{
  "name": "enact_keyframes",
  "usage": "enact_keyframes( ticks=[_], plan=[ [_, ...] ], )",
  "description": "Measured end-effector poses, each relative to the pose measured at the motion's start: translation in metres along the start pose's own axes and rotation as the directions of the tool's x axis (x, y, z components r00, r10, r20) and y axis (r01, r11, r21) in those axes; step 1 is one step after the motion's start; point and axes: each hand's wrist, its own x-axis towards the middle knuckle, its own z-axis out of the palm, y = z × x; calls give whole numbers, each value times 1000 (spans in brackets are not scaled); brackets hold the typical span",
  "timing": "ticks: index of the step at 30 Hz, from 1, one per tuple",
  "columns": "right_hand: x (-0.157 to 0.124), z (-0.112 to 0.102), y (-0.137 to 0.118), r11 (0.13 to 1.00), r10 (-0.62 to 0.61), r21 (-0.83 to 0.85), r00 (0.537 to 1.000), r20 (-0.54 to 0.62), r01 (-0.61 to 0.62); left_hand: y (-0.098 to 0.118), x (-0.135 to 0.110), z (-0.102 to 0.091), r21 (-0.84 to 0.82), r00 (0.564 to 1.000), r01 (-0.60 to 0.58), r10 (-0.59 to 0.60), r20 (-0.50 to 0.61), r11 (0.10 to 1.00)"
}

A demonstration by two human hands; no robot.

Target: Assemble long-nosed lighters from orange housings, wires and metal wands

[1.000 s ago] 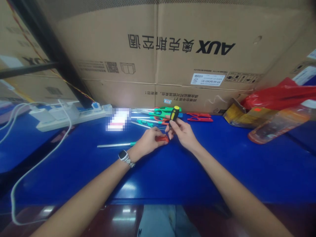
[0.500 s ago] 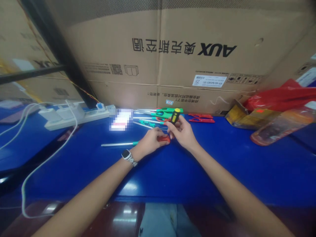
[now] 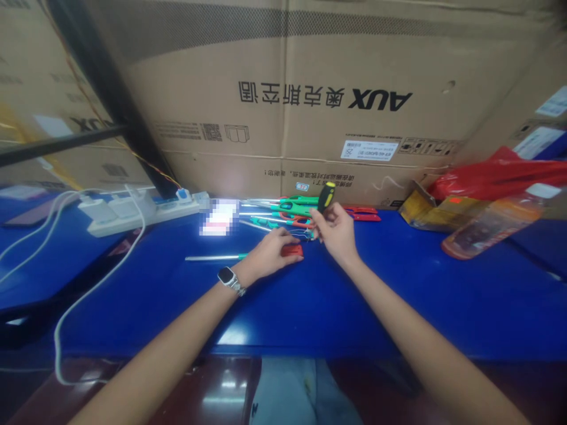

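Note:
My left hand [image 3: 267,255] is closed around a long-necked lighter [image 3: 293,252], pressing it to the blue tabletop. Its red handle end pokes out past my fingers and its thin metal tube [image 3: 212,258] extends to the left. In my right hand [image 3: 337,235] is a screwdriver [image 3: 327,197] with a yellow and black handle, tilted upward. Its tip lies below my fingers, just right of and apart from the red handle. Behind both hands lies a pile of similar green and red lighters [image 3: 300,209] with metal tubes.
Red plastic handle shells [image 3: 367,213] lie at the box's foot. Left stand a white power strip [image 3: 148,215] with plugs and a glowing blurred screen [image 3: 220,216]. Right are a drink bottle [image 3: 496,221], a yellow carton [image 3: 427,206] and a red bag [image 3: 491,174]. A large cardboard box [image 3: 310,53] closes off the back.
My right hand has lifted the screwdriver up and to the right, away from the red handle. My left hand stays on the lighter. The view has shifted slightly.

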Motion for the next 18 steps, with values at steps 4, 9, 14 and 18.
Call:
enact_keyframes(
  ticks=[4,9,14,18],
  plan=[
    [-15,-32,-7,917,31,-398,991,129,23,-2,-22,-28,244,1000,4,-1,-12,970],
    [-41,-43,4,677,224,-729,915,335,101,-22,-49,-48,384,992,5,-52,112,923],
    [-47,-32,3,566,252,-807,897,364,169,-34,-56,-47,335,992,-103,69,110,937],
    [-42,-36,-8,547,247,-821,905,346,165,-31,-54,-54,280,980,-187,197,-9,942]
  ],
)
